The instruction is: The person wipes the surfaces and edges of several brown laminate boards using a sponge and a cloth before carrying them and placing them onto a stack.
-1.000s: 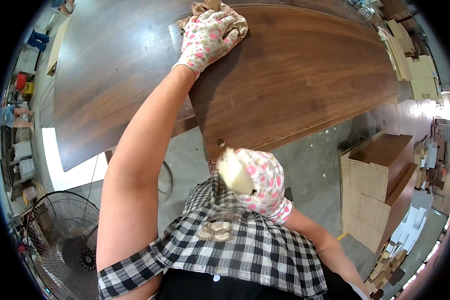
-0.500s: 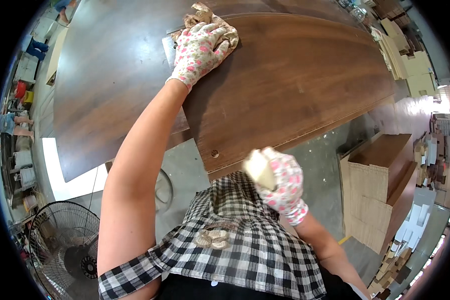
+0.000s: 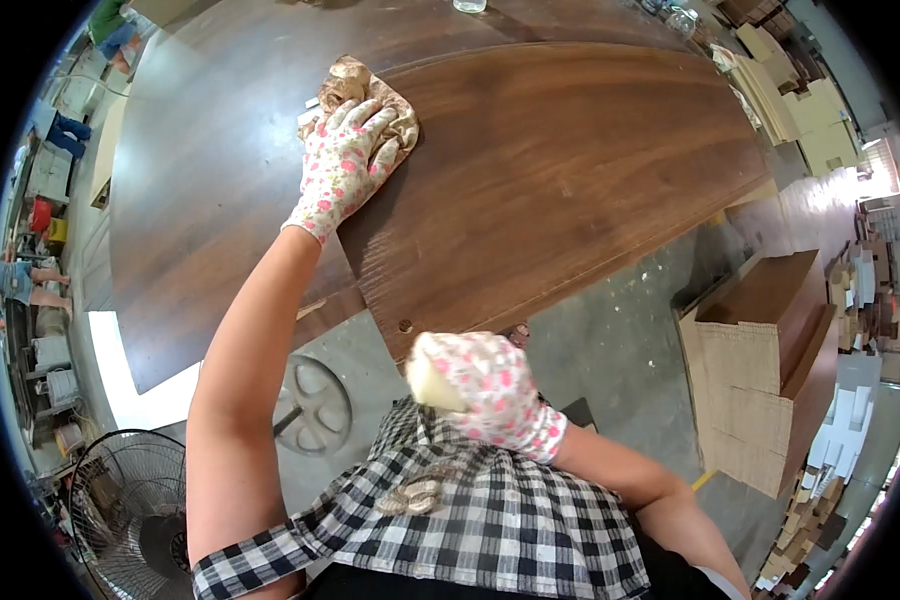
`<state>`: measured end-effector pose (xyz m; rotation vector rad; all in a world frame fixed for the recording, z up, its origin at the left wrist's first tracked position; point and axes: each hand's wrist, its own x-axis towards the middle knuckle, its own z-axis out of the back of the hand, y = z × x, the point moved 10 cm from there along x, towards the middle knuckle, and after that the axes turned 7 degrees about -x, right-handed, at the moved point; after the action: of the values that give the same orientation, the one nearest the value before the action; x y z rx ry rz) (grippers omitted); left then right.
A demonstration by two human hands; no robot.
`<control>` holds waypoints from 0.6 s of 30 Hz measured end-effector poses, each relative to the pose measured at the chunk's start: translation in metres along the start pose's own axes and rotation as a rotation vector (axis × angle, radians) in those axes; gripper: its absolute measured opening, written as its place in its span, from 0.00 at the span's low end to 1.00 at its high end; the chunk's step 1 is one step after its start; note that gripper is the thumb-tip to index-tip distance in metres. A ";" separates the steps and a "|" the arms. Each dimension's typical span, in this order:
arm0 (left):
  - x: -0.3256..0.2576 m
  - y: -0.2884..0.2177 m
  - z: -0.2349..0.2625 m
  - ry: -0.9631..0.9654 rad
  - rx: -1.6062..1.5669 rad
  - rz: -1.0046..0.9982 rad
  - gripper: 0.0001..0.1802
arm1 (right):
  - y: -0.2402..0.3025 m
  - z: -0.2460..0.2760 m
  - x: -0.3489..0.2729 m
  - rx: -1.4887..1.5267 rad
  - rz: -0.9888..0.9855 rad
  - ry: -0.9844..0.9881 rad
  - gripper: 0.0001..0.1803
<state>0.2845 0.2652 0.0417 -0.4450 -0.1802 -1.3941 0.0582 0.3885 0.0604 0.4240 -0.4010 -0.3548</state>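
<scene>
Left hand (image 3: 340,165) spread flat, a brown cloth (image 3: 392,102) under its fingers; right hand (image 3: 492,390) clutching a pale block (image 3: 431,386) at its left.

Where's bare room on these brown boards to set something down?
Right board: across its middle, between the cloth and its right edge. Left board: left of the left hand. Crowded: around that cloth, and at the right board's near corner, by the right hand.

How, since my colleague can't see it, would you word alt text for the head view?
A floral-gloved left hand rests on a crumpled brown cloth atop wood-grain panels; the gloved right hand holds a blurred pale object.
</scene>
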 end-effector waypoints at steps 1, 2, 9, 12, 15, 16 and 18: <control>-0.001 0.000 0.000 0.002 -0.002 0.002 0.22 | 0.010 -0.012 0.004 0.100 0.055 0.069 0.42; -0.001 0.001 0.002 0.004 -0.014 0.006 0.22 | 0.030 -0.024 0.008 0.138 0.147 0.152 0.42; 0.001 0.004 0.001 -0.046 -0.066 -0.021 0.22 | -0.013 0.015 0.006 0.354 0.047 -0.095 0.31; 0.005 0.005 0.004 -0.077 -0.066 0.001 0.22 | -0.001 0.010 0.007 0.110 0.063 -0.029 0.37; 0.014 0.002 0.000 -0.080 -0.051 0.028 0.22 | 0.048 -0.023 0.001 0.198 0.370 0.174 0.40; 0.016 0.000 -0.002 -0.081 -0.083 0.027 0.22 | 0.034 -0.018 -0.001 0.246 0.315 0.142 0.39; 0.012 0.004 -0.003 -0.082 -0.093 0.031 0.23 | 0.000 0.004 0.009 0.390 0.176 -0.035 0.35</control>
<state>0.2896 0.2537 0.0430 -0.5807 -0.1754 -1.3583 0.0642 0.3829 0.0665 0.7581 -0.5401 -0.1106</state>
